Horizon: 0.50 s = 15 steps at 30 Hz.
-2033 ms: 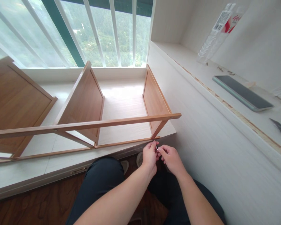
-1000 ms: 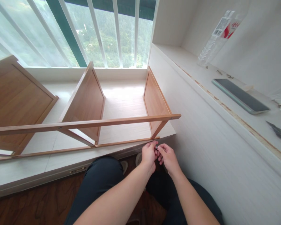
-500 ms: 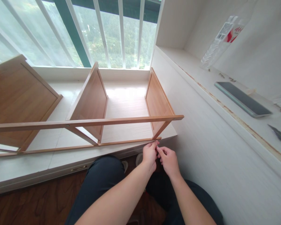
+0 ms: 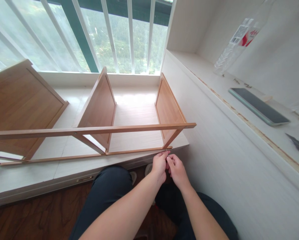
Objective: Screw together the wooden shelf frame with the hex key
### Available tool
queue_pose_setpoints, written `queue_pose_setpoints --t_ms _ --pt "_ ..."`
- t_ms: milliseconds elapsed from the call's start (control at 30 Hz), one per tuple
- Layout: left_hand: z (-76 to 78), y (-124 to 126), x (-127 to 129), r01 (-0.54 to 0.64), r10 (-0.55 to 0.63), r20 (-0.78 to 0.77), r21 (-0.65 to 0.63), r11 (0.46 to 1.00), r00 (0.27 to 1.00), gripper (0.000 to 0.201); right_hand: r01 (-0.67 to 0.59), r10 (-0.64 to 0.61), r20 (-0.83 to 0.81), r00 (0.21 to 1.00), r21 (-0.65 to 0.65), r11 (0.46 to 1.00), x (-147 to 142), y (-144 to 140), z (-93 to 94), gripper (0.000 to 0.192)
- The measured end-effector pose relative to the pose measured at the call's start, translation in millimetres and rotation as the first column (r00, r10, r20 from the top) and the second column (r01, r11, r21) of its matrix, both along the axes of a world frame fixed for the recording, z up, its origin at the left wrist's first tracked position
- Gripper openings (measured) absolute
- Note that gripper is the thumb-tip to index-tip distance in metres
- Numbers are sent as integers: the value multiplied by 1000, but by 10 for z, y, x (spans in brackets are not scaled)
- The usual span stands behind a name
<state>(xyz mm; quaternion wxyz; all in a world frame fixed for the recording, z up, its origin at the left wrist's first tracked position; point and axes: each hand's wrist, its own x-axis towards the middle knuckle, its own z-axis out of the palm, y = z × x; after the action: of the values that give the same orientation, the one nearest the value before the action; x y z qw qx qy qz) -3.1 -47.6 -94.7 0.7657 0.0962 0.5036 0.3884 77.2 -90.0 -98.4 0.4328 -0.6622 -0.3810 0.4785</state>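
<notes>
A brown wooden shelf rack [image 4: 129, 128] lies on its side on the white window ledge, its panels standing up between long rails. My left hand [image 4: 159, 165] is closed at the right end of the lower rail [image 4: 137, 150], its fingertips just below the wood; what they pinch is mostly hidden. Beside it, almost touching, my right hand [image 4: 176, 169] pinches a small thin metal piece [image 4: 167, 155] that points up toward the rail end. Its exact kind is too small to tell.
On the right-hand shelf lie a phone [image 4: 259, 106], a clear plastic bottle [image 4: 235, 43], and several small screws [image 4: 248, 85]. A white side wall [image 4: 214, 140] rises close to my right hand. Below the ledge are my knees [image 4: 114, 183] and a dark wood floor.
My right hand has turned slightly and its fingers have closed up beside the left. The left hand has hardly moved. The view has shifted a little.
</notes>
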Motion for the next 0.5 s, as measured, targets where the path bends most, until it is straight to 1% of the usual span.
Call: queue_pose_setpoints --t_ms 133,233,300,367,500 --pt "19 21 33 -64 65 30 -9 998 997 11 -31 22 107 994 77 997 60 -24 61 32" --pt "28 17 39 -74 75 39 -15 997 996 11 -27 17 109 994 91 995 63 -15 52 31" --pt "29 6 37 -55 56 35 -21 998 998 14 -6 2 59 998 66 998 38 3 15 36" --pt "29 -8 32 -23 24 32 -28 999 999 18 3 -3 -31 1000 19 1000 11 23 -20 42" --pt "26 -36 7 33 -32 25 -29 999 999 28 -27 14 -201 980 -64 998 3 49 -27 45"
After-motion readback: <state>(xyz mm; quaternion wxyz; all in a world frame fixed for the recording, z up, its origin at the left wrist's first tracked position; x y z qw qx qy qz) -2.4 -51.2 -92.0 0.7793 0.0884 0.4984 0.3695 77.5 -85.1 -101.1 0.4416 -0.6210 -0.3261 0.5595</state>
